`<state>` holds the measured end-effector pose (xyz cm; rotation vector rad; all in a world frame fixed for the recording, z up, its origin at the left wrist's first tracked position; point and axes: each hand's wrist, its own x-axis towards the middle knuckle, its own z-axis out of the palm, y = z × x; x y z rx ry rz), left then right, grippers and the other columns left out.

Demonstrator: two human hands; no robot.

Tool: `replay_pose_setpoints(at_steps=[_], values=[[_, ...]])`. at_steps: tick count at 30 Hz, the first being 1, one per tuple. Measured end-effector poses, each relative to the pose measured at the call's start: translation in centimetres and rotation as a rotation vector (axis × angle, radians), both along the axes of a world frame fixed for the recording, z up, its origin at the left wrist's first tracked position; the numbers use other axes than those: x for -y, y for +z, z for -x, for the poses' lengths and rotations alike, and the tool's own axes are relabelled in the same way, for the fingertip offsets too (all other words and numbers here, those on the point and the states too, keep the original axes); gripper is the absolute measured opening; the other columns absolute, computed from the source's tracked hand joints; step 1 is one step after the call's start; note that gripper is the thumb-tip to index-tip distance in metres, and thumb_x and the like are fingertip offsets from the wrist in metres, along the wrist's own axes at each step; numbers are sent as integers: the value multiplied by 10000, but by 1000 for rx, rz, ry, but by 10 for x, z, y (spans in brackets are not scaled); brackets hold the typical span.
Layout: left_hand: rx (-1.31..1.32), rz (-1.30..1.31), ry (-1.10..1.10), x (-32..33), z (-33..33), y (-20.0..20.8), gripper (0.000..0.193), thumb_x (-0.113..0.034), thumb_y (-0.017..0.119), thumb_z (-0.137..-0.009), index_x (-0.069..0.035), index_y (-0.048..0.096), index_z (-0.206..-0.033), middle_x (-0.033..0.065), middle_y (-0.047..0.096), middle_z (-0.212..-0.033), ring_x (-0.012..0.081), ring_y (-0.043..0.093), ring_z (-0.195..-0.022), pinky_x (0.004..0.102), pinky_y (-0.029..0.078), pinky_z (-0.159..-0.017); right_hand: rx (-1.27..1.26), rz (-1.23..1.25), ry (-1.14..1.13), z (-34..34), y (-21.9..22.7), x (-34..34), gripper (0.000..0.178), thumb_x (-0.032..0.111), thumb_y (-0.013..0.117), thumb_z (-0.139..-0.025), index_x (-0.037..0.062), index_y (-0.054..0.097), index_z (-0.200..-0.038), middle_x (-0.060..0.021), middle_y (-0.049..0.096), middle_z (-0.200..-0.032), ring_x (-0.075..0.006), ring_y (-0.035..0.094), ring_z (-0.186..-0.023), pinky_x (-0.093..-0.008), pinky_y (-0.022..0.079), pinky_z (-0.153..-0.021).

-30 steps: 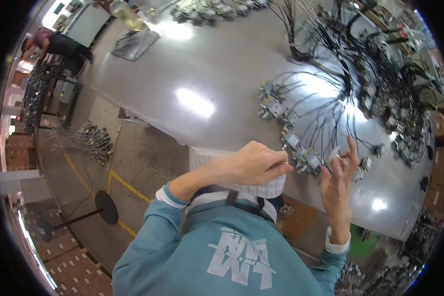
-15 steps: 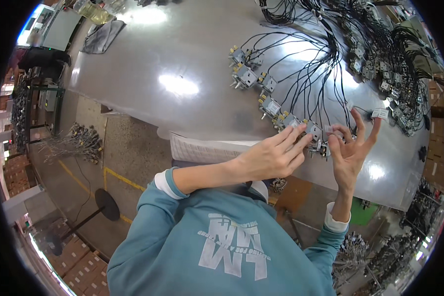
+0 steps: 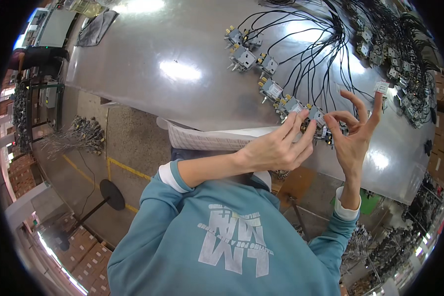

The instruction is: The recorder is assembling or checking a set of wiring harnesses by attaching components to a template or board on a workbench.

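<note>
A row of small grey switch units (image 3: 270, 90) with black wires lies on a grey table (image 3: 148, 74). My left hand (image 3: 279, 145) reaches over the table's near edge, its fingertips pinching the unit (image 3: 314, 116) at the near end of the row. My right hand (image 3: 352, 133) holds the same unit from the other side with thumb and forefinger, the other fingers spread upward. A small white label (image 3: 381, 87) sticks to one raised fingertip.
Bundles of black wires (image 3: 325, 44) fan out to many more units at the table's far right (image 3: 399, 64). A dark cloth (image 3: 96, 27) lies at the far left end. A white patterned sheet (image 3: 207, 140) hangs over the near edge. Wire bundles (image 3: 76, 135) lie on the floor.
The view has shifted, so the table and units sit higher and further left. Both hands have closed in on the end unit of the row.
</note>
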<state>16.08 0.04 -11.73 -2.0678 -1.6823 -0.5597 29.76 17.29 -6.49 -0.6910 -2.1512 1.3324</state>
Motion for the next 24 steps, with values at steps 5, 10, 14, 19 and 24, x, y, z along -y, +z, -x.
replay_pose_setpoints(at_steps=[5, 10, 14, 19, 24], values=[[18, -19, 3, 1, -1, -5, 219, -210, 655, -955, -2, 722, -976, 282, 707, -1379, 520, 698, -1259, 588, 566, -1093, 12, -28, 19, 1, -5, 2, 1166, -69, 786, -960, 216, -3, -1770, -231, 593, -1503, -155, 761, -948, -302, 611, -885], [25, -30, 1, 1, -1, -6, 227, -217, 652, -952, -2, 719, -979, 288, 689, -1418, 521, 696, -1268, 589, 557, -1106, 5, -40, -11, 1, -5, 3, 1165, -84, 785, -951, 219, 12, -1769, -234, 603, -1491, -162, 768, -951, -298, 617, -863], [6, -12, 23, 1, -3, -3, 257, -236, 638, -974, -4, 738, -1023, 290, 697, -1401, 528, 701, -1247, 594, 554, -1097, 8, -95, 5, 1, -9, 2, 1158, -86, 784, -951, 216, 22, -1768, -234, 608, -1484, -167, 771, -954, -299, 615, -856], [24, -5, 78, -1, -9, 0, 228, -224, 650, -962, -15, 733, -1002, 281, 704, -1400, 510, 714, -1226, 579, 567, -1085, 6, -243, 58, -1, -15, 1, 1118, -81, 780, -961, 212, 64, -1768, -236, 622, -1472, -179, 776, -955, -299, 609, -847], [-69, 1, 104, -5, -15, 0, 257, -241, 625, -1000, -6, 729, -1011, 296, 726, -1327, 521, 736, -1149, 594, 597, -1015, -47, -396, 127, -3, -23, -2, 1002, -78, 785, -953, 171, 213, -1736, -190, 672, -1425, -196, 780, -963, -322, 613, -832]])
